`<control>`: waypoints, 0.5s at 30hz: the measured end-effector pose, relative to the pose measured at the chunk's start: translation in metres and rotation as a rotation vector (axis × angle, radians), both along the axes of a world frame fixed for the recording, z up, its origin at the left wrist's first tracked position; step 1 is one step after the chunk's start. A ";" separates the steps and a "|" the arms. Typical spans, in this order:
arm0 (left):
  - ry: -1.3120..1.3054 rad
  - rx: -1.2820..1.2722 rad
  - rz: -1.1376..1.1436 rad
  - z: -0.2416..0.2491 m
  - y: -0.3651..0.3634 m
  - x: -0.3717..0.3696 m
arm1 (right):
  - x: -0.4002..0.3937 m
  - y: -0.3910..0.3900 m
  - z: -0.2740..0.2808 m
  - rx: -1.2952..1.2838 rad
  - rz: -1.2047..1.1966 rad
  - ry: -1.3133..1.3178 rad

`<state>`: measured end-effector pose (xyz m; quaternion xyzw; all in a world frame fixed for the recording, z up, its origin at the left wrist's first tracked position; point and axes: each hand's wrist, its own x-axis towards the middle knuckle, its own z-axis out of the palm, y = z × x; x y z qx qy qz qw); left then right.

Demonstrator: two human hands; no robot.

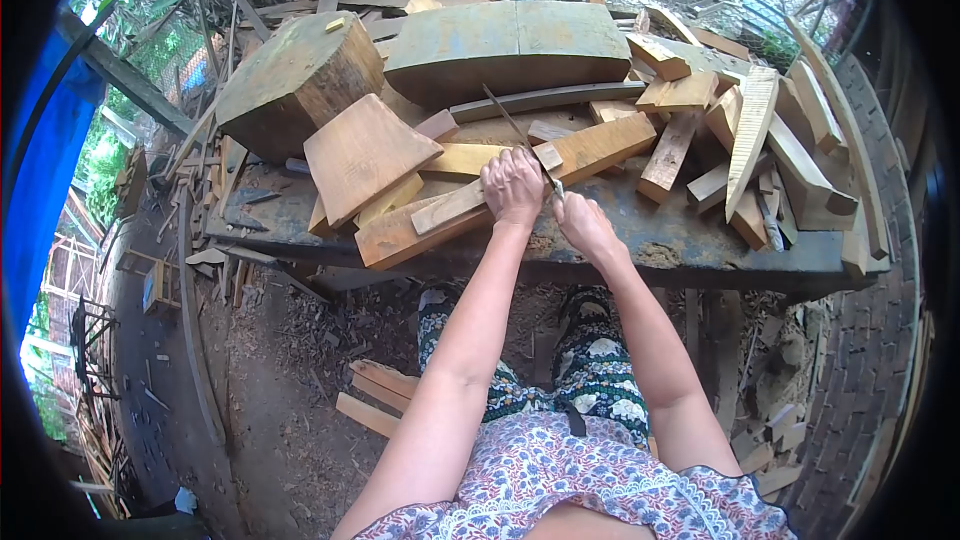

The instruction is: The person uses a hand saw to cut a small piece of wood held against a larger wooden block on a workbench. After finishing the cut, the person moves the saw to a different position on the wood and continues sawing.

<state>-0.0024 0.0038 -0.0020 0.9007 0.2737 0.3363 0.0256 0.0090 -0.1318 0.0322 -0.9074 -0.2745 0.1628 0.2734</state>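
Floral blouse is filling the near view. Wood strip, pale, flat, square-edged, is lying on a thicker orange-brown beam on the bench. Left hand is curling over the strip, pressing it down; right hand is wrapping closed around the near end of a blade. Strip and beam are running near-left to far-right. Slim dark blade is crossing them, pointing away and left. Beam's near-left end is reaching bench's front edge. Bare bench is showing right of the right hand; offcuts are crowding beyond.
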 end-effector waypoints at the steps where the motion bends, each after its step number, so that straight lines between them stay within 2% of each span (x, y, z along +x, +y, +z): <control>1: -0.005 0.003 0.002 0.001 0.000 0.001 | 0.005 0.005 -0.004 0.047 0.005 -0.029; 6: -0.006 -0.014 -0.013 0.001 0.001 -0.001 | 0.006 0.013 -0.009 0.088 -0.007 -0.061; 15: -0.025 -0.023 -0.011 0.001 0.000 0.000 | 0.006 0.012 -0.002 0.008 -0.009 -0.026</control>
